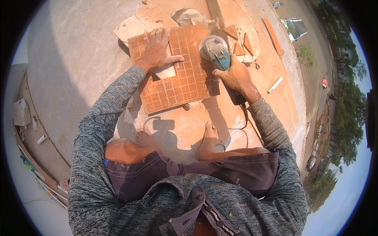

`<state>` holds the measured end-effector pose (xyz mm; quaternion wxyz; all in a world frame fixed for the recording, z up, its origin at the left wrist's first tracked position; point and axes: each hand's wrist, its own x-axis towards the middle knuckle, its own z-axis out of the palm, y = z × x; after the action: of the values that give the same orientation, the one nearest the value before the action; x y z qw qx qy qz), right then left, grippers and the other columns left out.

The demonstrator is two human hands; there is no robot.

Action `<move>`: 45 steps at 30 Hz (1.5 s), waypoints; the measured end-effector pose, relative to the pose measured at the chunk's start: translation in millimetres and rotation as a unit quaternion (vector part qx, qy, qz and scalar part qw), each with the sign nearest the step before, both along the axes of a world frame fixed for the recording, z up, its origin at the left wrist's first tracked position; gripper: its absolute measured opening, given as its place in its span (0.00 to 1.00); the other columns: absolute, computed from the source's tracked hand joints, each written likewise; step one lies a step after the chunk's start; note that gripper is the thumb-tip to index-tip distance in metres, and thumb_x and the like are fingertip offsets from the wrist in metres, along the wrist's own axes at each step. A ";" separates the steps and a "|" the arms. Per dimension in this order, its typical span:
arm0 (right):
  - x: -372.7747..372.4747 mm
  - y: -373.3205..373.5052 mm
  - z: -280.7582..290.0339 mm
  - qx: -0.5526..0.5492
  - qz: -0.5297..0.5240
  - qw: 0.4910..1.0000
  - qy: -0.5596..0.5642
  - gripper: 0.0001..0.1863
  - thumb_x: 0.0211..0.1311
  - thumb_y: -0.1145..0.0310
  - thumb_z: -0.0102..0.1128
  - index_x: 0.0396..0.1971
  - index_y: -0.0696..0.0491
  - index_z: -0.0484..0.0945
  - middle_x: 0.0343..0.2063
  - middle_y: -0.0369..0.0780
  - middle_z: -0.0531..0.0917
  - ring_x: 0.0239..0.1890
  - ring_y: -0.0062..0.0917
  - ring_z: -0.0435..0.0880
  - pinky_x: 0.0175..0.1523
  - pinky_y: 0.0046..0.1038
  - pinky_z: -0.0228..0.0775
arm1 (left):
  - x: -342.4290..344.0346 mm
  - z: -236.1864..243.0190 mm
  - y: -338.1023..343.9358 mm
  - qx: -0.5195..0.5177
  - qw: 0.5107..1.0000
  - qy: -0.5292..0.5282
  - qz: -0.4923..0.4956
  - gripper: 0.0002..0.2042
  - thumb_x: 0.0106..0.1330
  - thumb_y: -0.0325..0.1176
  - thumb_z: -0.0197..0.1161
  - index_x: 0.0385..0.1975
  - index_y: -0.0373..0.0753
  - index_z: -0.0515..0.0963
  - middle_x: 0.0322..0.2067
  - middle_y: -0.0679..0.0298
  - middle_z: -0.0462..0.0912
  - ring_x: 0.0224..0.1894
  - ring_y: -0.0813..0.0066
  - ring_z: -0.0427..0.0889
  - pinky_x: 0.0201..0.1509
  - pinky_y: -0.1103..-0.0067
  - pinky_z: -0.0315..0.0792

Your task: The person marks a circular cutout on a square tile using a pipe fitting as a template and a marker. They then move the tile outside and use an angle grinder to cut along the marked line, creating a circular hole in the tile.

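Note:
A square terracotta tile with a grid of raised ridges lies in front of me, propped on pale stone pieces. It has a rectangular opening cut through it, left of its middle. My left hand rests on the tile's upper left part, fingers spread and thumb pointing right along the opening's upper end. In my right hand is a blue and black angle grinder, gripped round its body. Its round guard and disc sit over the tile's right edge; whether the disc touches the tile cannot be made out.
Cut triangular tile pieces lie on a dusty slab right of the grinder, with a long tile strip beyond. A white marker-like stick lies at right. The grinder's cord runs down near my bare right foot.

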<state>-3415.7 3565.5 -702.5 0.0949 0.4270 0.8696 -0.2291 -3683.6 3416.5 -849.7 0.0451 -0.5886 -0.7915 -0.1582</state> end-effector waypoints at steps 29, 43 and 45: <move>14.2 7.6 1.2 0.026 -0.010 0.999 0.028 0.41 0.50 0.49 0.74 0.59 0.62 0.74 0.46 0.57 0.87 0.50 0.49 0.88 0.56 0.43 0.78 | 2.1 4.8 -1.6 -0.012 1.000 0.001 0.007 0.64 0.52 0.84 0.58 0.75 0.31 0.59 0.71 0.40 0.59 0.76 0.40 0.51 0.76 0.36 0.35; -1.0 1.1 10.1 0.029 0.019 0.999 -0.017 0.37 0.51 0.51 0.72 0.55 0.61 0.72 0.40 0.58 0.87 0.47 0.52 0.88 0.55 0.46 0.78 | 2.1 6.6 -1.3 -0.010 1.000 0.003 0.008 0.63 0.52 0.83 0.60 0.75 0.31 0.58 0.71 0.42 0.59 0.76 0.42 0.52 0.76 0.38 0.35; -1.3 2.2 9.0 0.033 0.023 0.999 -0.014 0.36 0.51 0.52 0.72 0.54 0.61 0.72 0.40 0.58 0.87 0.47 0.52 0.88 0.55 0.47 0.78 | 2.7 7.5 -1.2 -0.013 1.000 0.001 0.007 0.63 0.52 0.83 0.60 0.75 0.31 0.58 0.71 0.42 0.59 0.76 0.42 0.52 0.76 0.38 0.35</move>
<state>-3417.0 3567.7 -693.5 0.0985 0.4132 0.8848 -0.1917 -3680.9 3415.3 -842.2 0.0395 -0.5836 -0.7976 -0.1471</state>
